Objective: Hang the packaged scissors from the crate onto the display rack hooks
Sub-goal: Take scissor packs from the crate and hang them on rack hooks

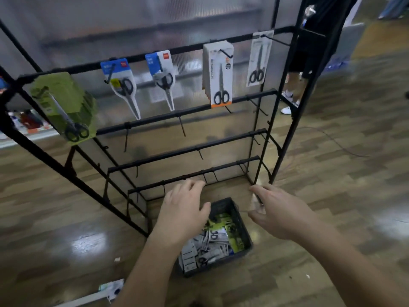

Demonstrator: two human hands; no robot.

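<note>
Left grip (183,214) is held open over the near-left part of the crate (242,220), fingers spread, nothing in it. Right grip (281,214) is extended with fingers straight, just right of the crate. A blurred patch is seen by its thumb, so its state cannot be told. Loose packaged scissors (212,244) are piled in the crate, below and between both grips, untouched. The crate is set on the floor (55,218) at the display rack (188,111) foot. Hung packs (219,74) are noted along the top row.
</note>
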